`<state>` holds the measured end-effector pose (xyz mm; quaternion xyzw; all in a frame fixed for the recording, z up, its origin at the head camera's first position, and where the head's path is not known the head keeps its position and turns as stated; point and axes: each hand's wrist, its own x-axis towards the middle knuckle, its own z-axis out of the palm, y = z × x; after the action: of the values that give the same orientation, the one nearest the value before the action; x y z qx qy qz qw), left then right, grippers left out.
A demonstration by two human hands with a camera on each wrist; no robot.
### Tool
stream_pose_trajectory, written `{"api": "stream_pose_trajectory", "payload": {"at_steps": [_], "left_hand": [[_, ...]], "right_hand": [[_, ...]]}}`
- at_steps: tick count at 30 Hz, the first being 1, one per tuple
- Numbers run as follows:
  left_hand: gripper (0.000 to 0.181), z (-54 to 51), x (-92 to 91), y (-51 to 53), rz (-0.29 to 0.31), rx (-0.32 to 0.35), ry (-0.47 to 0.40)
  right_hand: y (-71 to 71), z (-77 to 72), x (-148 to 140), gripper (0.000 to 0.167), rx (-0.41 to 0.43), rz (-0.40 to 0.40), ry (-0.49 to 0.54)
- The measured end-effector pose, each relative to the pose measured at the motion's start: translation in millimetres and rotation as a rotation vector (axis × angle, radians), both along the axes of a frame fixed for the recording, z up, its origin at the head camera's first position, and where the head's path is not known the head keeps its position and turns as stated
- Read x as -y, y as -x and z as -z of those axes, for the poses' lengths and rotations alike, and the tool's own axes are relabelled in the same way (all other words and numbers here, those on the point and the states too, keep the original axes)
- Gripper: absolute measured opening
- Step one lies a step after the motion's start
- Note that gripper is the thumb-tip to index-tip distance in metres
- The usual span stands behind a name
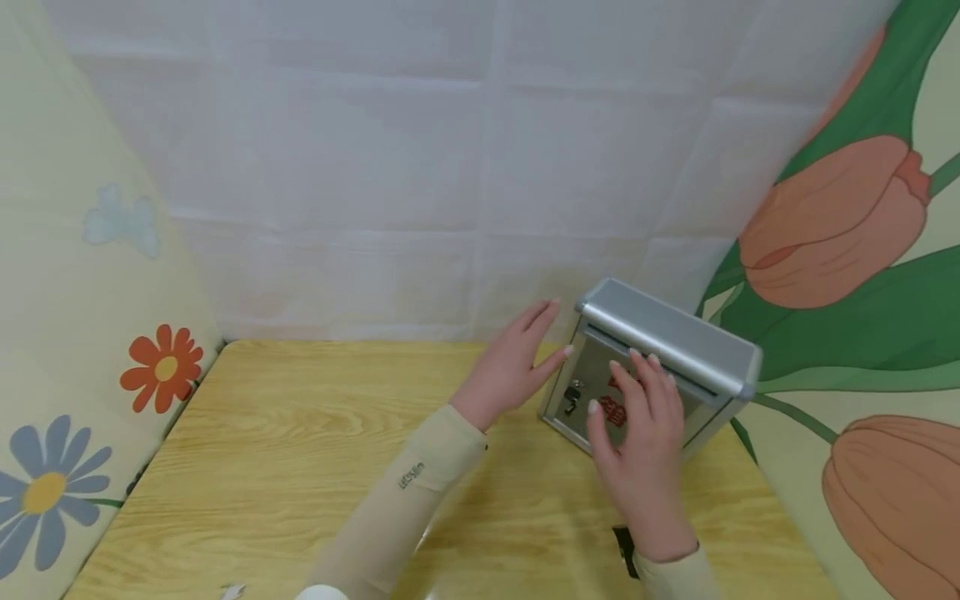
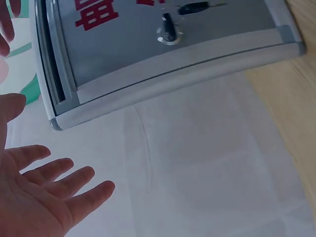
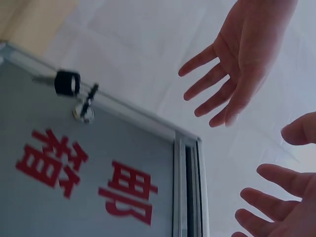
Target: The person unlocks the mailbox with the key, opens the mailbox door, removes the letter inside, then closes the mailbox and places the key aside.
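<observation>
Head view, far left: a pale panel is printed with a blue flower and a red flower.
Bench: the wood-grained bench is spread across the lower middle and backed by a creased white sheet.
Left hand: the left hand is held just beside the box's left edge; its grip is released, thumb and fingers extended, nothing held.
Box place: the grey metal box is stood upright on the bench, near its far right corner.
Box front: it is turned toward the wearer and somewhat to the left.
Box long axis: the rounded top is run lengthwise on a slant, from farther left to nearer right; whether height or width is greater cannot be told.
Lock: a small lock is set toward the front's left edge, with a black-headed key beside it.
Lettering: red characters are printed one above the other, beneath a long slot.
Right hand: the right hand is held before the upper front; its grip is released, fingers spread, and a gap to the box is shown in the right wrist view.
Far right: large tulips are printed on a backdrop.
</observation>
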<state>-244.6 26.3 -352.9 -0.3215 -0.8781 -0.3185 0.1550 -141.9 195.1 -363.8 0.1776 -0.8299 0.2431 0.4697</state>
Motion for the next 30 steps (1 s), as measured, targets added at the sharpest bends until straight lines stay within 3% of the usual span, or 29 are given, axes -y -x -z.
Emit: {"api": "stream_pose_trajectory", "payload": {"at_steps": [7,16,30], "left_hand": [[0.067,-17.6,-18.0,9.7,0.068,0.079,-0.052],[0.06,-23.2,-34.5,20.3,0.11,0.105,-0.083],[0.051,-20.9,-49.8,26.3,0.111,0.144,-0.095]], "right_hand": [[3.8,-15.7,-26,0.047,-0.057,0.068,0.074],[10.5,-24.5,-58,0.046,-0.032,0.13,0.117],[15.4,-18.5,-79,0.045,0.152,0.22,0.077]]}}
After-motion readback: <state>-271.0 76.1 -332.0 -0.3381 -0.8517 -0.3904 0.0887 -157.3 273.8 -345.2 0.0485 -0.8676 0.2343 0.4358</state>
